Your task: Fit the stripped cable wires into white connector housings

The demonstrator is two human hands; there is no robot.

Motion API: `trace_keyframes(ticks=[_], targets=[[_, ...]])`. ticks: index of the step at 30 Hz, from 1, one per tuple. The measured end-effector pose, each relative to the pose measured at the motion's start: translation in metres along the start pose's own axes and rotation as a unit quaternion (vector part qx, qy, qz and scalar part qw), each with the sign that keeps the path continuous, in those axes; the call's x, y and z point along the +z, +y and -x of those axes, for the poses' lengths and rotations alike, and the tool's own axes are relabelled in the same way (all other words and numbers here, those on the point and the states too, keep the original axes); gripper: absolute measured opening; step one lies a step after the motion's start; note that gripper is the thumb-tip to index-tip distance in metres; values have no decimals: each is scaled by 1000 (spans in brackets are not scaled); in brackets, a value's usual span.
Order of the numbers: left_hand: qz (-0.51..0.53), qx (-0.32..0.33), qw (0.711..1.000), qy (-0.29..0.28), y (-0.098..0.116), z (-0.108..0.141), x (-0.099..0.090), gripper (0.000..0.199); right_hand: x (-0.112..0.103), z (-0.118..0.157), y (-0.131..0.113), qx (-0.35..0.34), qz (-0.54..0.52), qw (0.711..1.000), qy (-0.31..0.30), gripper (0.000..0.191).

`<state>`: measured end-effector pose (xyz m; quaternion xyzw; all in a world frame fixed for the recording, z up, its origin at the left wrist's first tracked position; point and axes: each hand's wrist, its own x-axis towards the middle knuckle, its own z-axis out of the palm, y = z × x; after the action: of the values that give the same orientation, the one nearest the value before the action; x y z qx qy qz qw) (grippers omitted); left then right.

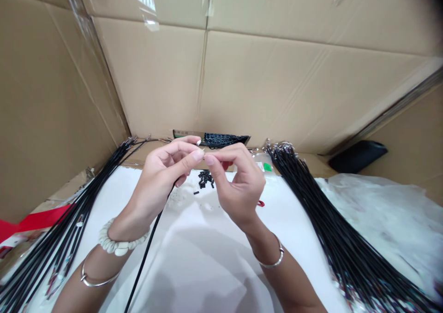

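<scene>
Both hands meet fingertip to fingertip above the middle of the white work surface (194, 257). My left hand (169, 165) is closed, with a black cable (148, 244) running down from beneath its fingers toward the front edge. A small white piece (198, 142) shows by its fingertips. My right hand (238, 179) pinches thumb against forefinger at the cable's end; whatever lies in that pinch is tiny and mostly hidden. Below and between the hands lies a small pile of short black tube pieces (206, 178), with one loose piece (196, 192) nearer me.
Bundles of black cables lie at the left (93, 188) and right (321, 216). Cardboard walls (242, 82) enclose the back and sides. At the back stands an open box of black tubing (221, 140). A black case (358, 156) and clear plastic bags (387, 211) are at right.
</scene>
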<state>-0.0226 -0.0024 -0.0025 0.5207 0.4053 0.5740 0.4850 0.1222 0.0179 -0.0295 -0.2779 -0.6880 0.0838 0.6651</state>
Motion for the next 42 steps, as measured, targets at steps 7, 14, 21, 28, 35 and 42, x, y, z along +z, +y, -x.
trace_keyframes(ticks=[7, 14, 21, 28, 35, 42], targets=[[38, -18, 998, -38, 2, -4, -3, 22, -5, -6, 6, 88, -95, 990, -49, 14], [61, -61, 993, -82, 7, -9, 0, 32, -17, -21, 24, 240, -228, 929, -166, 10], [88, -90, 984, -125, 8, -11, 3, 39, -16, -22, 31, 240, -244, 925, -166, 12], [113, -124, 978, -120, 5, -8, 8, 30, -20, -25, 30, 263, -322, 896, -152, 14], [140, -143, 971, -129, 2, -6, 10, 17, -25, -28, 26, 328, -384, 843, -184, 14], [145, -153, 972, -108, 2, -5, 15, 13, -29, -29, 27, 330, -392, 831, -219, 18]])
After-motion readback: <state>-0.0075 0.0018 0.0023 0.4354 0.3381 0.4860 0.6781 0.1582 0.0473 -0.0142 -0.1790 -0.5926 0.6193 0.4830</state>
